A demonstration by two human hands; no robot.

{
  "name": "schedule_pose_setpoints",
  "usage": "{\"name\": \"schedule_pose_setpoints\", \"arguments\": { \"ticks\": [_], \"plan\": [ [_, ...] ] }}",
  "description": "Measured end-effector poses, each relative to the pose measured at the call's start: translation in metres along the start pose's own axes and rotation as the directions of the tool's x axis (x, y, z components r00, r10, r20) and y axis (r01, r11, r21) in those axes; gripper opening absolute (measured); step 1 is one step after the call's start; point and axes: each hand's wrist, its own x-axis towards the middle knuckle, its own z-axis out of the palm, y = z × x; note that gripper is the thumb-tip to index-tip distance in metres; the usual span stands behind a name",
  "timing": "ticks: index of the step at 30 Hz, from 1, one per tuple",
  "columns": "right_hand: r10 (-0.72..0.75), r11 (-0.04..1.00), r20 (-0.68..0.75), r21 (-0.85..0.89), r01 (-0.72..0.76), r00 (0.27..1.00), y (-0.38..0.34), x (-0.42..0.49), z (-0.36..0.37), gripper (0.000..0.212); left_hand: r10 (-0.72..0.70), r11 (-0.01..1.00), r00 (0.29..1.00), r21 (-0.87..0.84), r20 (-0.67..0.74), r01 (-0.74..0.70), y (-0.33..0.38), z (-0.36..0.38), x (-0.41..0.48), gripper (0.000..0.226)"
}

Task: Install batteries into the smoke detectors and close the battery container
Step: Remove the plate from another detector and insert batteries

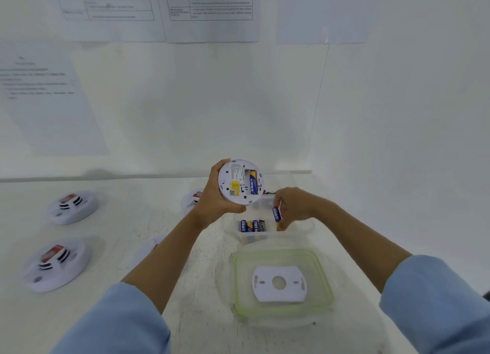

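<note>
Gripping smoke detector (240, 181) in left hand (215, 199), right hand (293, 207) pinching battery (276, 214)

One view, worn on the head: aimed forward and down, held close above the table (185, 327), wall (212, 101) faced.

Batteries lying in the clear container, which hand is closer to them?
Right. The right hand, pinching one battery, hovers just right of the batteries; the left hand holds a smoke detector up and left of them.
</note>
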Motion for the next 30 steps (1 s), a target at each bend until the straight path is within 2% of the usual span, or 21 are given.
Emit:
{"name": "schedule_pose_setpoints", "arguments": {
  "ticks": [3, 7, 10, 12, 15, 16, 19, 24, 30],
  "plan": [
    [0.050, 0.998, 0.092, -0.038, -0.047, 0.995, -0.004, 0.013, 0.017, 0.045, -0.003, 1.000, 1.000, -0.004, 0.005, 0.003, 0.001, 0.002, -0.001, 0.102],
    [0.043, 0.999, 0.074, -0.032, -0.040, 0.996, -0.004, 0.024, 0.029, 0.037, -0.007, 1.000, 1.000, -0.006, 0.005, 0.007, 0.002, 0.002, -0.003, 0.100],
    [0.011, 0.997, 0.112, 0.072, -0.019, 0.994, -0.004, 0.020, 0.021, 0.042, -0.011, 1.000, 1.000, -0.004, 0.004, 0.011, 0.001, 0.001, -0.004, 0.100],
    [-0.010, 0.988, 0.001, 0.157, 0.010, 1.000, -0.004, 0.014, 0.004, 0.036, -0.013, 1.000, 1.000, -0.008, 0.003, 0.013, 0.001, 0.000, -0.003, 0.100],
    [0.019, 0.916, -0.333, 0.384, 0.117, 0.943, -0.011, 0.005, -0.020, 0.010, -0.014, 1.000, 1.000, -0.023, 0.006, 0.014, 0.001, 0.000, -0.002, 0.103],
    [0.033, 0.865, -0.383, 0.474, 0.165, 0.923, -0.015, 0.002, -0.026, 0.008, -0.014, 1.000, 1.000, -0.028, 0.009, 0.014, 0.001, 0.001, -0.001, 0.103],
    [0.005, 0.762, -0.350, 0.608, 0.223, 0.937, -0.028, 0.001, -0.027, 0.016, -0.010, 0.999, 1.000, -0.031, 0.024, 0.011, 0.003, 0.005, 0.001, 0.102],
    [-0.029, 0.830, -0.467, 0.481, 0.281, 0.884, -0.028, 0.005, -0.016, 0.025, -0.022, 0.999, 0.999, -0.042, 0.044, 0.024, 0.004, 0.010, 0.001, 0.101],
    [-0.083, 0.858, -0.539, 0.389, 0.335, 0.838, -0.025, 0.007, -0.013, 0.017, -0.046, 0.998, 0.997, -0.037, 0.065, 0.049, 0.002, 0.011, 0.003, 0.107]
  ]
}}
